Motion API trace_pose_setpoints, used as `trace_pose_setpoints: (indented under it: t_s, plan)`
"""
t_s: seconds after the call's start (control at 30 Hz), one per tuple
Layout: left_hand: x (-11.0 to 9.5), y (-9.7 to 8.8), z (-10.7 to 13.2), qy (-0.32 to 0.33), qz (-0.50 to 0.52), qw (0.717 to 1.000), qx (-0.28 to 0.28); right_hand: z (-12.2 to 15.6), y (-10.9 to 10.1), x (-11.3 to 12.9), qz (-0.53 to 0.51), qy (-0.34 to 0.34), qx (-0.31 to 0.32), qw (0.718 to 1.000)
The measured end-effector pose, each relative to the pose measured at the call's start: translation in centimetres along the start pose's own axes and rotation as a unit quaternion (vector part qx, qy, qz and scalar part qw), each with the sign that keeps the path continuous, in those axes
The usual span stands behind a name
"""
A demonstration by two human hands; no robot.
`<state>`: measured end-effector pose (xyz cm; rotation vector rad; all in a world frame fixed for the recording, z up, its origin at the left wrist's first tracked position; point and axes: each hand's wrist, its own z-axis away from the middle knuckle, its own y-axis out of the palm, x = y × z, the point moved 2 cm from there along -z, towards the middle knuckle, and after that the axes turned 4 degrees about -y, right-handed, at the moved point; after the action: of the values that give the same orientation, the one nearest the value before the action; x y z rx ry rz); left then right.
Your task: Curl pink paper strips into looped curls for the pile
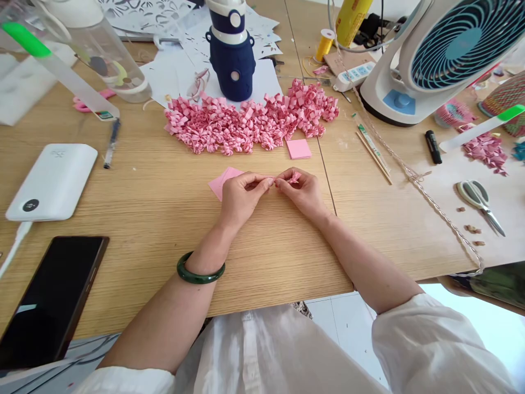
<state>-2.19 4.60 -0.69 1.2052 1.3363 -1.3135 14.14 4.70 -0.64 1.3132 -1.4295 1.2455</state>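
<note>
My left hand (pixel 241 194) and my right hand (pixel 301 189) meet over the middle of the wooden table (pixel 156 219), fingertips pinched together. Between them is a small curled pink paper piece (pixel 293 177), held mostly by the right fingers, with the left pinching its other end. A flat pink paper square (pixel 221 181) lies under and beside my left hand. Just beyond my hands spreads a long heap of curled pink paper pieces (pixel 250 123), and a small pink paper pad (pixel 298 148) sits at its near edge. A green bangle (pixel 200 272) circles my left wrist.
A navy bottle (pixel 231 52) stands behind the heap. At left lie a white power bank (pixel 53 180), a black phone (pixel 49 298) and a pen (pixel 111 143). At right are a fan (pixel 443 54), scissors (pixel 478 200), wooden sticks (pixel 373 153), a twisted cord (pixel 430 200) and more pink pieces (pixel 486 150).
</note>
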Motion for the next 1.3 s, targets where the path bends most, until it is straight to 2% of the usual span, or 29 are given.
trace_pose_setpoints:
  t_s: [0.43,1.3]
  plan:
    - [-0.59,0.02,0.19,-0.014,-0.040,0.999,-0.012,0.06,0.07,-0.06,0.018,-0.008,0.001,1.000]
    - [0.35,0.03,-0.08,0.000,0.010,0.999,-0.033,-0.01,0.11,-0.13,0.018,-0.012,0.023,0.999]
